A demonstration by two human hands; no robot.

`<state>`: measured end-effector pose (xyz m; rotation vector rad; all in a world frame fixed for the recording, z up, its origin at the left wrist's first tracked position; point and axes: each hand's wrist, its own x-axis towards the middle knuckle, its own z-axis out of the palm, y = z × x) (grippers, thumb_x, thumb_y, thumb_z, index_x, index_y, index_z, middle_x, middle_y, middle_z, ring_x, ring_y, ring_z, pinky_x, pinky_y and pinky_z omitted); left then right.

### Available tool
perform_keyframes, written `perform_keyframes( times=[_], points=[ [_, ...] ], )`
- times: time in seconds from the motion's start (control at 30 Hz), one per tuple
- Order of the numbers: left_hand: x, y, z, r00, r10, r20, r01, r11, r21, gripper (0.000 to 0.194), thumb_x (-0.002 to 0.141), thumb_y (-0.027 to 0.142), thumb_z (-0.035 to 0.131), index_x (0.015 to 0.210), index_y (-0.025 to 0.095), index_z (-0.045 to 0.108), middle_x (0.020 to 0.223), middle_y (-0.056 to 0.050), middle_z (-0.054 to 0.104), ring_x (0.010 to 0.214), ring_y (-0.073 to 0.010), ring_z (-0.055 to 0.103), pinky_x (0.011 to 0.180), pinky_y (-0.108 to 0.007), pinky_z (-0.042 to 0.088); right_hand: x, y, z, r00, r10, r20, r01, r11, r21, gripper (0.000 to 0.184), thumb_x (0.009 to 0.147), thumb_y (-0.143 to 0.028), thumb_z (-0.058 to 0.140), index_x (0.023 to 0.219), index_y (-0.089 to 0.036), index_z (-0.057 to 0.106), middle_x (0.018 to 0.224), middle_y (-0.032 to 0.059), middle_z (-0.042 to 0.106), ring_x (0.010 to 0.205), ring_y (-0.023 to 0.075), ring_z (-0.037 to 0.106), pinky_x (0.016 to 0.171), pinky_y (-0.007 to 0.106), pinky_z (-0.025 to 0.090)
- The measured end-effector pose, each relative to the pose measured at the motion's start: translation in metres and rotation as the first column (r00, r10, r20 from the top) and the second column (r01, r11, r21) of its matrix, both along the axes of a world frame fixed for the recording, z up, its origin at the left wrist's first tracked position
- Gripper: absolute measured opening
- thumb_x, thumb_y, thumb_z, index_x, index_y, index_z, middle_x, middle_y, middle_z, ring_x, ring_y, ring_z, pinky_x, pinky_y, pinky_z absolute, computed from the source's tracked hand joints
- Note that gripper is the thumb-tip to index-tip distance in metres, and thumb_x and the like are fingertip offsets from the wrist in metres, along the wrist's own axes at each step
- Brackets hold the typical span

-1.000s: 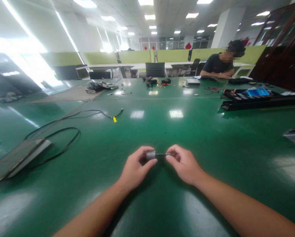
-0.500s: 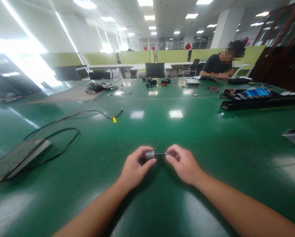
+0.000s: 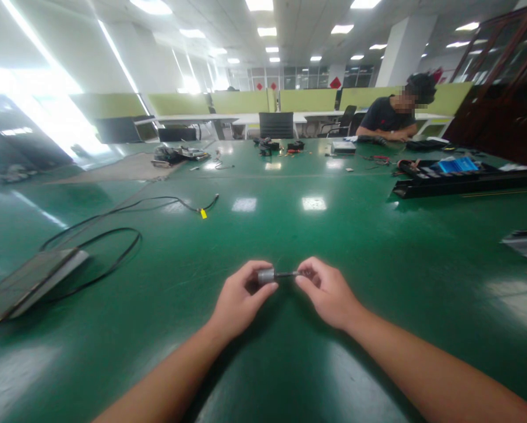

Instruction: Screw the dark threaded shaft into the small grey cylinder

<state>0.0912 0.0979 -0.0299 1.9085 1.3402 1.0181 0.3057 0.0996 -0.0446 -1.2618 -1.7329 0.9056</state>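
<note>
Both my hands meet over the green table (image 3: 289, 235) near its front edge. My left hand (image 3: 239, 299) pinches a small grey metal cylinder (image 3: 266, 275) between thumb and fingers. A thin dark rod or cable (image 3: 286, 274) runs from the cylinder to the right, and my right hand (image 3: 327, 291) is closed on its other end. What lies inside the right fingers is hidden. The piece is held just above the table.
A flat grey panel (image 3: 29, 282) with a looping black cable (image 3: 113, 235) lies at the left. A long black tray of parts (image 3: 461, 176) sits at the right. Small parts and tools are scattered at the far end, where a seated person (image 3: 390, 114) works.
</note>
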Motion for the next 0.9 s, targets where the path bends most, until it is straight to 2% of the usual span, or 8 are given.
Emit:
perform_keyframes(
  times=[0.6,0.67,0.73,0.83,0.9],
  points=[
    [-0.002,0.001,0.000,1.000,0.003,-0.027,-0.002,1.000,0.012,0.025,0.083,0.031,0.068,0.106,0.022,0.064,0.102,-0.003,0.069,0.092,-0.0195,0.065,0.085,-0.033,0.050,0.000,0.000,0.000,1.000,0.012,-0.019,-0.012,1.000,-0.004,0.009,0.087,-0.025,0.059,0.092,-0.020,0.064,0.079,-0.0004,0.065,0.069,0.0151,0.058,0.064,0.026,0.042],
    [-0.003,0.001,0.000,0.999,0.013,-0.048,-0.012,1.000,0.021,0.024,0.083,0.031,0.068,0.106,0.022,0.064,0.102,-0.002,0.069,0.093,-0.0200,0.065,0.087,-0.034,0.049,0.001,0.003,-0.002,0.996,0.004,-0.084,-0.007,0.999,-0.037,0.010,0.086,-0.027,0.060,0.091,-0.019,0.064,0.079,0.0001,0.065,0.070,0.0153,0.058,0.064,0.026,0.042],
    [-0.003,0.001,0.002,0.996,0.041,-0.076,-0.039,0.999,0.037,0.024,0.083,0.033,0.069,0.104,0.022,0.065,0.102,-0.003,0.069,0.094,-0.0210,0.064,0.088,-0.035,0.048,0.002,0.009,-0.005,0.974,-0.026,-0.227,0.001,0.994,-0.109,0.015,0.086,-0.033,0.060,0.089,-0.018,0.062,0.079,0.0013,0.065,0.070,0.0157,0.059,0.065,0.026,0.043],
    [-0.005,0.003,0.003,0.990,0.119,-0.075,-0.114,0.991,0.069,0.026,0.080,0.035,0.071,0.100,0.021,0.063,0.100,-0.003,0.068,0.093,-0.0216,0.063,0.088,-0.036,0.046,0.004,0.018,-0.009,0.877,-0.124,-0.465,0.009,0.970,-0.243,0.030,0.086,-0.046,0.056,0.081,-0.016,0.059,0.077,0.0035,0.065,0.065,0.0151,0.060,0.059,0.025,0.042],
    [-0.007,0.004,0.003,0.986,0.164,-0.039,-0.162,0.985,0.068,0.028,0.079,0.037,0.073,0.095,0.020,0.059,0.095,-0.003,0.068,0.089,-0.0209,0.064,0.085,-0.035,0.046,0.005,0.022,-0.011,0.818,-0.185,-0.545,0.011,0.952,-0.305,0.039,0.084,-0.054,0.056,0.076,-0.016,0.057,0.072,0.0039,0.065,0.059,0.0142,0.058,0.054,0.025,0.041]
  ],
)
